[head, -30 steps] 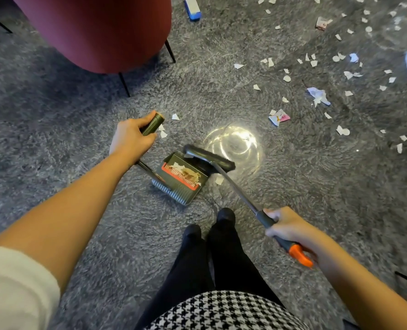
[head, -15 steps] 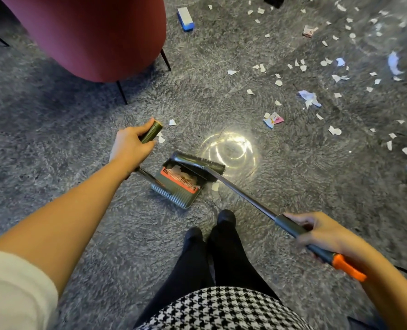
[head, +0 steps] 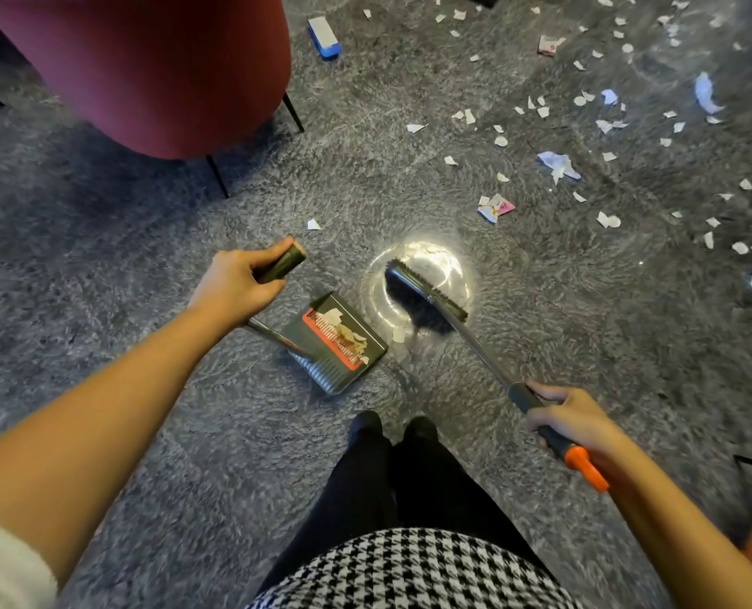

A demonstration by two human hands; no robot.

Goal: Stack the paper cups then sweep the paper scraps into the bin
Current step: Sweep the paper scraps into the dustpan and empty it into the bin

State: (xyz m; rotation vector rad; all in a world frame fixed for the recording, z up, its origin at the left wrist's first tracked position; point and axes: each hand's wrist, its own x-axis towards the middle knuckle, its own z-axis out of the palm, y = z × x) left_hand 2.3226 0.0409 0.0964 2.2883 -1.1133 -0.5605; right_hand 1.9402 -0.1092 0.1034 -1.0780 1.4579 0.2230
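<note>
A dark green dustpan (head: pixel 321 375) with a red comb strip stands on the grey floor and holds several paper scraps. My left hand (head: pixel 233 285) grips the top of its long handle. My right hand (head: pixel 572 421) grips the grey and orange handle of a broom whose black head (head: pixel 424 303) rests on the floor just right of the pan's mouth. One white scrap (head: pixel 398 335) lies between the bristles and the pan. Many paper scraps (head: pixel 559 162) are strewn over the floor to the upper right. No paper cups or bin are in view.
A dark red chair (head: pixel 154 63) on thin black legs stands at the upper left. A blue and white block (head: pixel 325 37) lies beyond it. My black shoes (head: pixel 392 428) stand just below the dustpan. A bright light reflection (head: pixel 427 261) shines on the floor by the broom head.
The broom head has pulled back from the dustpan's mouth to the right. My right hand has shifted right and back along with the handle. The dustpan and my left hand have stayed in place.
</note>
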